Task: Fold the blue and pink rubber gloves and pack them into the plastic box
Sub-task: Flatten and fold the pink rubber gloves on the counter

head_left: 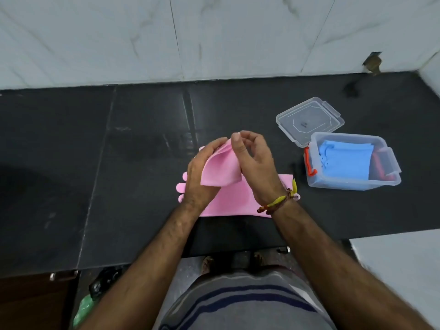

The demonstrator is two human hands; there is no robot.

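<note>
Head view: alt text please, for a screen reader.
Both hands, left and right, fold a pink glove over a black counter. To the right, an open plastic box holds blue gloves, its lid alongside.

From my remote seat I saw a black stone counter (142, 163) against a pale marbled wall. A pink glove (234, 201) lay flat on it near the front edge; to the right sat a clear plastic box (352, 184), its lid (309, 120) lying just behind, touching it.
</note>
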